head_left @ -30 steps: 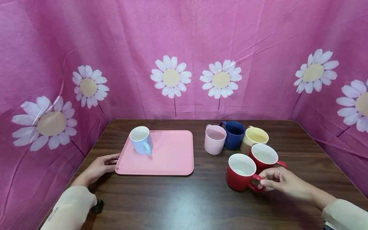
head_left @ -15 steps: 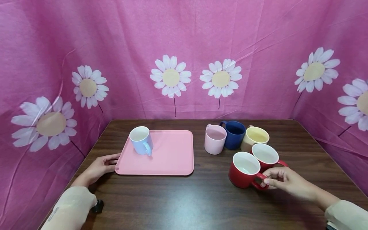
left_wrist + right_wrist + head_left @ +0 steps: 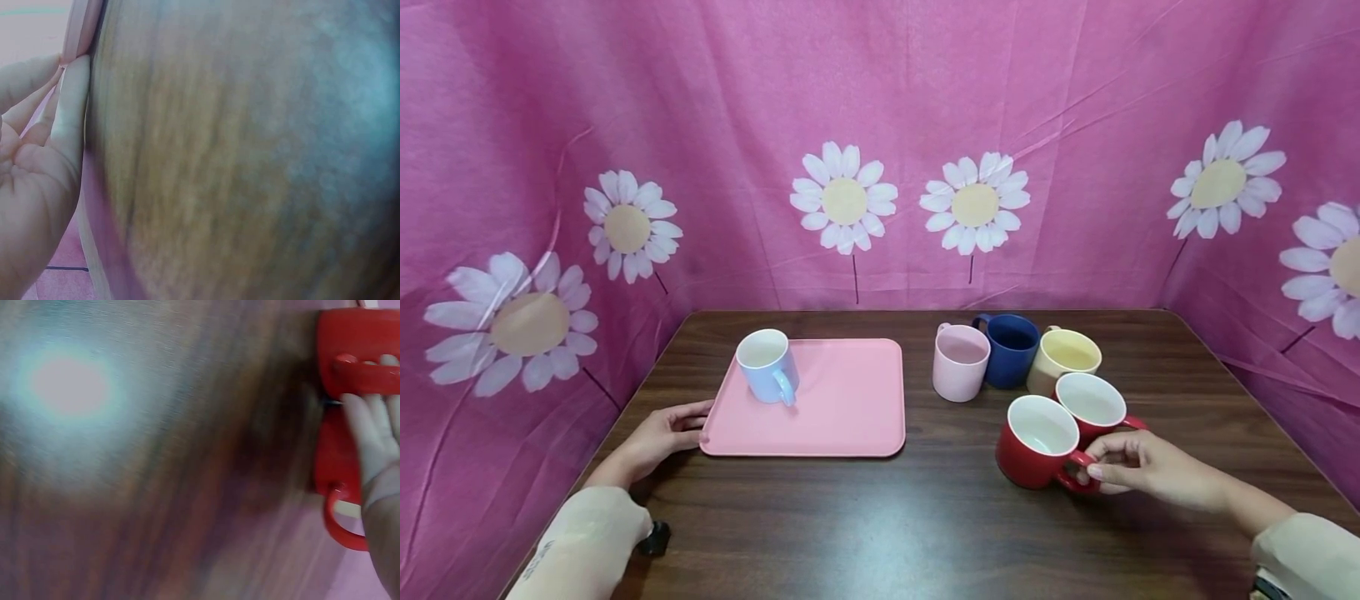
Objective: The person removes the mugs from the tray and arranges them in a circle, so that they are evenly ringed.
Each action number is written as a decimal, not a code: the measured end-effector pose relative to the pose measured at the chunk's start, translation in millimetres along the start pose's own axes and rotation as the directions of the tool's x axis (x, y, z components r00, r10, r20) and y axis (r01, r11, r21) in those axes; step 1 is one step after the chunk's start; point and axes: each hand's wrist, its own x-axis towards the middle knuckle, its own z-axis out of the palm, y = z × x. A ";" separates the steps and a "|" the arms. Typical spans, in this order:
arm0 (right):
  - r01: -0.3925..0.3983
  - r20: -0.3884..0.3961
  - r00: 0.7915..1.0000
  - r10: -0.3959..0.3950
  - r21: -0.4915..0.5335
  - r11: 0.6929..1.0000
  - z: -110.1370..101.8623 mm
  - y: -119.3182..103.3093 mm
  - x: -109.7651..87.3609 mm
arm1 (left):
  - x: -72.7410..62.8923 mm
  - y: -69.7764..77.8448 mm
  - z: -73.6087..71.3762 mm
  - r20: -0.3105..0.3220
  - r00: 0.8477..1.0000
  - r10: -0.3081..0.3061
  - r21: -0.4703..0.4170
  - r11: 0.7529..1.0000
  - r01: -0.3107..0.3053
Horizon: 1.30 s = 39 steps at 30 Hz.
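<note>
My right hand [image 3: 1142,471] pinches the handle of the front red mug [image 3: 1032,454], which is white inside and stands upright. In the head view this mug overlaps a second red mug [image 3: 1093,407] just behind it. The right wrist view has the fingers at the gripped handle [image 3: 375,378], with the other red mug's handle [image 3: 337,528] turned outward below. On the far left, my left hand [image 3: 658,437] reaches its extended fingers to the left edge of a pink tray [image 3: 842,417]. The left wrist view puts the fingertips [image 3: 75,69] right at the tray's rim [image 3: 81,28].
A light blue mug [image 3: 767,371] stands on the tray's left part. Right of the tray are a pale pink mug [image 3: 958,367], a navy mug [image 3: 1009,358] and a cream-yellow mug [image 3: 1048,371], grouped behind the red ones. A pink flowered cloth [image 3: 895,75] surrounds the wooden table [image 3: 820,525].
Over the last second the gripped red mug has shifted slightly right and back, up close to the second red mug, with my right hand on its handle. My left hand keeps its place.
</note>
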 end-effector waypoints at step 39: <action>0.077 -0.263 0.964 -0.043 0.121 0.990 28.7 -68.7 88.2 | -1.4 3.7 0.2 -0.025 0.999 -0.044 0.014 0.999 0.044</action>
